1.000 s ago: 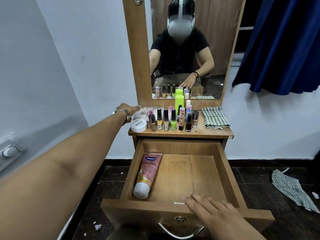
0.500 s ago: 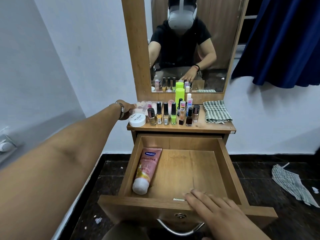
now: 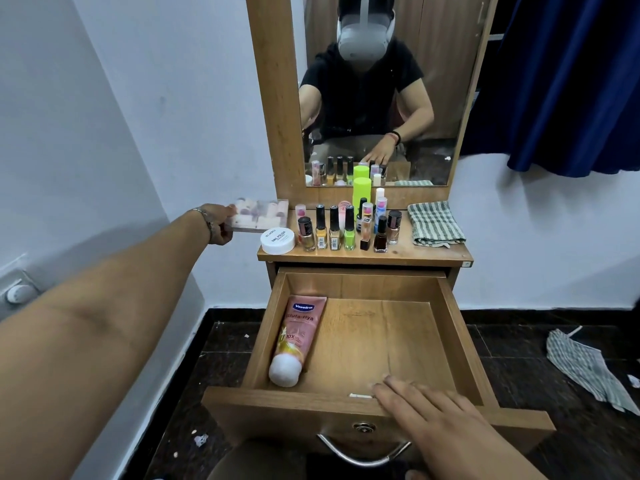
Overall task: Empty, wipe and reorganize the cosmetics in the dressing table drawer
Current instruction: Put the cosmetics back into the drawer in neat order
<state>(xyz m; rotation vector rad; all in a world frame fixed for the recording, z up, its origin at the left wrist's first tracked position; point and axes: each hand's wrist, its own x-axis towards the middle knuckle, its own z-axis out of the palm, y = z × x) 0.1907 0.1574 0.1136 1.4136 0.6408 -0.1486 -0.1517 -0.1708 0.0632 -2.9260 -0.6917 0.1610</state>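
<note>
Left hand (image 3: 219, 224): arm stretched out to the far left corner of the surface (image 3: 408, 252), fingers and thumb curled round the left end of a clear flat case (image 3: 258, 219) of pale and pink items. The case overhangs the left edge of the surface; whether it rests on the surface or is lifted cannot be told.

Right hand (image 3: 431, 410): fingers straight and slightly spread, laid flat over the front right rim of the open drawer (image 3: 460, 337), fingertips reaching the drawer floor. A small pale stick (image 3: 360, 395) lies just beside the fingertips, along the front wall.

Drawer: pulled fully out. One pink lotion tube (image 3: 297, 341) lies along the left wall, white cap toward the front left corner. Metal handle (image 3: 360, 453) and keyhole on the drawer front.

Surface: a white round jar (image 3: 277, 240) sits near the front left, just beside the case. Right of it, nail polish bottles (image 3: 341, 230) stand upright in rows across the middle, with a tall green bottle (image 3: 362, 194) behind them against the mirror (image 3: 374, 98). A folded checked cloth (image 3: 434, 223) lies at the right end.

Floor: a second checked cloth (image 3: 585, 367) lies crumpled, well apart to the right.
</note>
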